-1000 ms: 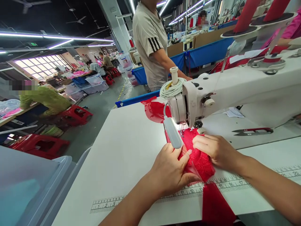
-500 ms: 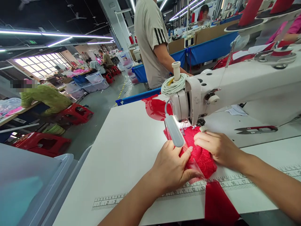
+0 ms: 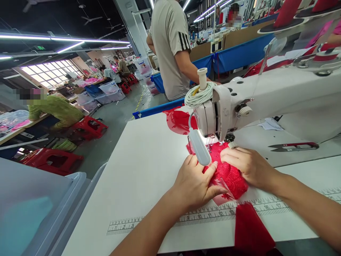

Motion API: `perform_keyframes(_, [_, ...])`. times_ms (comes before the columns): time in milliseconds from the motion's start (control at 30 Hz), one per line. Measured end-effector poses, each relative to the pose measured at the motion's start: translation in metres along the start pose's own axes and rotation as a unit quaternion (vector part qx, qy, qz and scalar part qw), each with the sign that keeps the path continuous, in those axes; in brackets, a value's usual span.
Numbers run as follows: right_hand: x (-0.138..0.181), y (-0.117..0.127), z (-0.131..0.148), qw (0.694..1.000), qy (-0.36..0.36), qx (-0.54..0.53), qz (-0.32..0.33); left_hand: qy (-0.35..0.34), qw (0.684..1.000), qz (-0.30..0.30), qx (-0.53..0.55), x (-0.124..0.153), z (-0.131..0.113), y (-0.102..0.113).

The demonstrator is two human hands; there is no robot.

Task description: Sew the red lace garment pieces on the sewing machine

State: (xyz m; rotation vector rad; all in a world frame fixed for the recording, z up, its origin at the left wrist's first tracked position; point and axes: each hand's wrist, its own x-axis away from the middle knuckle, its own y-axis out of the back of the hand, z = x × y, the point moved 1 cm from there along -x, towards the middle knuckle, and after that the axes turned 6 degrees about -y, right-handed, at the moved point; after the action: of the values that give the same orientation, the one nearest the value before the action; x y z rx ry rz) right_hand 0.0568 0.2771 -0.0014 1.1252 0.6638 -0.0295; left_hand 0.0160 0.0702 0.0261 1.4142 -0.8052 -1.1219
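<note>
A piece of red lace fabric (image 3: 230, 177) with a sheer part lies under the needle area of a white sewing machine (image 3: 271, 103). My left hand (image 3: 195, 183) rests on its left side, fingers stretched out and thumb spread apart, pressing it down. On the right edge, my right hand (image 3: 243, 163) has its fingers bent together and pinches the lace; the fingertips are partly hidden. A small grey lamp (image 3: 199, 147) hangs in front of the needle and hides part of the fabric. From the table's front edge hangs a darker red strip of cloth (image 3: 250, 227).
A printed ruler (image 3: 207, 216) runs along the white table (image 3: 144, 153). Red sheer pieces (image 3: 179, 121) lie behind the machine head. Thread snips (image 3: 294, 146) are on the machine bed. A plastic bin (image 3: 34, 202) stands at left; a person (image 3: 170, 49) stands beyond the table.
My left hand has shifted slightly up and left over the fabric, showing more of the sheer part near the thumb. The right hand keeps its pinch. The view has turned slightly.
</note>
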Motion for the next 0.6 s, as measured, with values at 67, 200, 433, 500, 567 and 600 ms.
perform_keyframes(67, [0.0, -0.001, -0.001, 1.0, -0.004, -0.004, -0.006, -0.001, 1.0, 0.003, -0.004, 0.0, 0.0, 0.0])
perform_keyframes(200, [-0.004, 0.003, 0.0, 1.0, 0.007, 0.004, 0.011, -0.001, 1.0, 0.004, -0.007, 0.0, 0.001, -0.001])
perform_keyframes(433, [-0.006, 0.005, 0.001, 1.0, -0.002, -0.004, 0.017, 0.006, 1.0, 0.002, 0.006, -0.001, 0.004, -0.001])
perform_keyframes(500, [-0.004, 0.001, -0.001, 1.0, -0.007, -0.009, 0.01, 0.005, 1.0, 0.001, 0.004, -0.001, 0.004, -0.001])
perform_keyframes(567, [-0.003, -0.002, -0.002, 1.0, -0.013, -0.012, 0.004, 0.003, 1.0, -0.001, -0.001, -0.001, 0.005, -0.002])
perform_keyframes(600, [-0.003, -0.003, -0.002, 1.0, -0.016, -0.013, 0.004, 0.002, 1.0, -0.002, -0.003, -0.001, 0.005, -0.002])
